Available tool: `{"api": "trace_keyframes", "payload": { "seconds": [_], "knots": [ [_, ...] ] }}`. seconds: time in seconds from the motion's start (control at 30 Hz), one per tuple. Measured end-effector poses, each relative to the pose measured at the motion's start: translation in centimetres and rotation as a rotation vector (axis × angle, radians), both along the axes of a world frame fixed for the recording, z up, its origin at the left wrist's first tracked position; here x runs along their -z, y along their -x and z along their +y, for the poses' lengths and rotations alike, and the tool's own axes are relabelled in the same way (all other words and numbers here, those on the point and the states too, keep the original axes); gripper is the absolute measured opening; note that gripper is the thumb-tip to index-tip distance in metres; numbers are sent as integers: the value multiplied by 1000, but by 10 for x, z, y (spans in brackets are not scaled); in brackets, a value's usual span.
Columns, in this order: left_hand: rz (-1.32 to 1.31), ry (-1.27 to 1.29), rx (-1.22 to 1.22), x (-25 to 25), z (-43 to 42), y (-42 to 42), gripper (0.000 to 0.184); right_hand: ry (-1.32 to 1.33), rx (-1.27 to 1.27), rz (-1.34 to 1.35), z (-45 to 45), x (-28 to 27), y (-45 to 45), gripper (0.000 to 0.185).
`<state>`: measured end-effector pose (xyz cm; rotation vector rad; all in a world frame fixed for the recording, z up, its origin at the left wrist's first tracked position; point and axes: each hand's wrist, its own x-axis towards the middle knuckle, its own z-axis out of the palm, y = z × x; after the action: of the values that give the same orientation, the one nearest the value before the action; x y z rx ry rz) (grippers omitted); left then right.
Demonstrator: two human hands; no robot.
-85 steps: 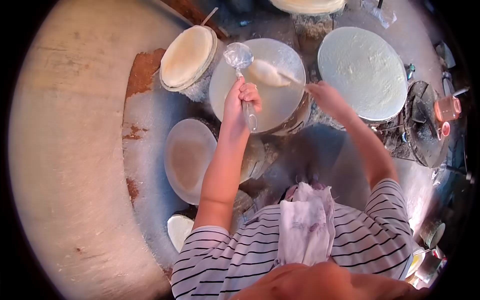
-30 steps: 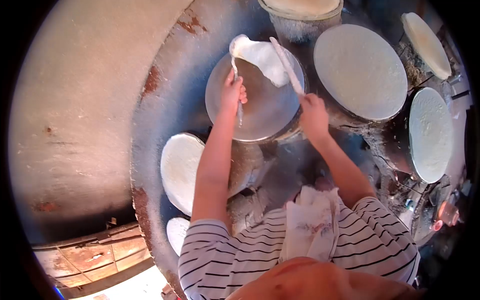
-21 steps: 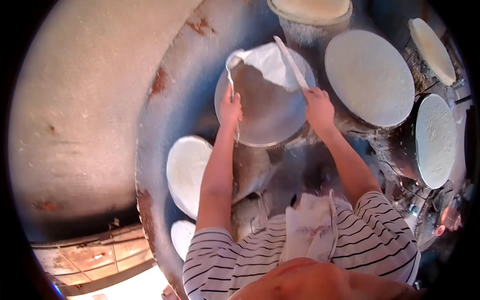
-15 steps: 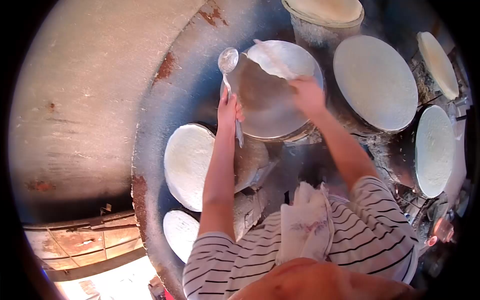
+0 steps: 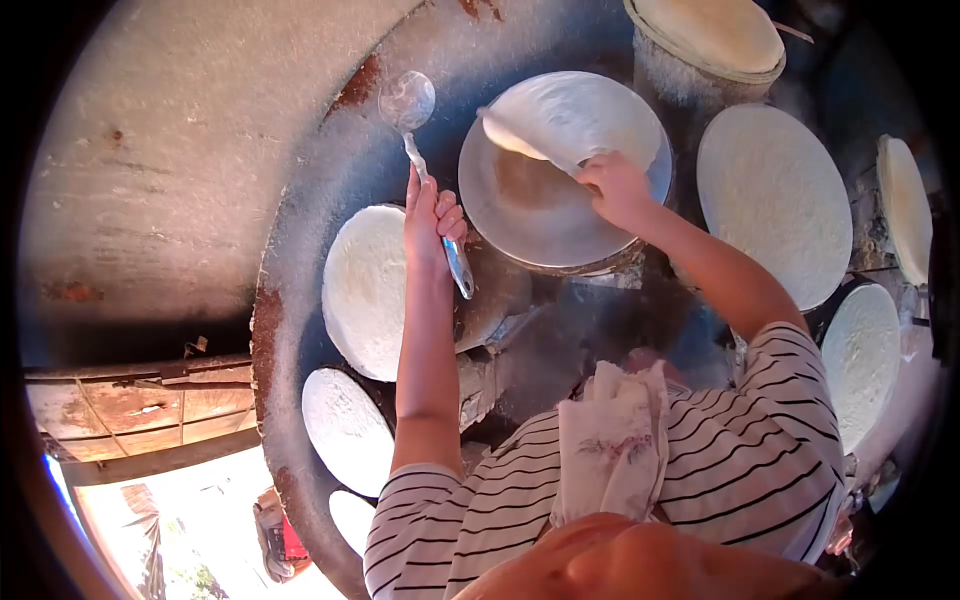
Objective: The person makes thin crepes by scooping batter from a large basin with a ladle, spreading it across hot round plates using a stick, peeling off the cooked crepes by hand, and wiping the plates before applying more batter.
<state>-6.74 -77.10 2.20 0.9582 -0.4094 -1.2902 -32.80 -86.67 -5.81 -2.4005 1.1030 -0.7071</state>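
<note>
My left hand (image 5: 436, 222) is closed round the handle of a metal ladle (image 5: 407, 100), its bowl pointing up and away from me. My right hand (image 5: 618, 190) is closed at the near edge of a thin pale flatbread (image 5: 585, 110), apparently on a thin stick running along that edge. The stick's far tip pokes out at the flatbread's left side; its rest is mostly hidden. The flatbread lies over the far part of a round metal griddle (image 5: 545, 225), whose near part is bare and brownish in the middle.
Pale round sheets cover other griddles: one on the left (image 5: 365, 290), one below it (image 5: 345, 430), one on the right (image 5: 775, 205) and one at lower right (image 5: 862, 365). A flatbread-topped drum (image 5: 710, 35) stands at the back. A large curved, dusty surface (image 5: 180, 180) fills the left.
The flatbread now covers more of the griddle's far part, and its near edge looks smoother. My left hand and the ladle moved left and tilted. The whole view has shifted.
</note>
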Motion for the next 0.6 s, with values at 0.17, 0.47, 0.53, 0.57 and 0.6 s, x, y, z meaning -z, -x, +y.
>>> {"api": "trace_keyframes", "payload": {
  "seconds": [0.17, 0.47, 0.53, 0.57, 0.6],
  "knots": [
    [-53, -31, -61, -4, -8, 28, 37, 227, 174, -12, -55, 13, 78, 28],
    [-171, -132, -385, -5, 16, 80, 44, -38, -423, -42, -92, 13, 23, 25],
    [-195, -161, -424, -8, 25, 89, 46, -22, -540, -97, -88, 16, 35, 27],
    [-184, -192, -443, -11, 29, 93, 47, -6, -623, -125, -91, 17, 44, 28],
    [-203, -234, -444, -11, 35, 98, 46, -83, -641, -166, -99, 14, 56, 28]
  ]
}}
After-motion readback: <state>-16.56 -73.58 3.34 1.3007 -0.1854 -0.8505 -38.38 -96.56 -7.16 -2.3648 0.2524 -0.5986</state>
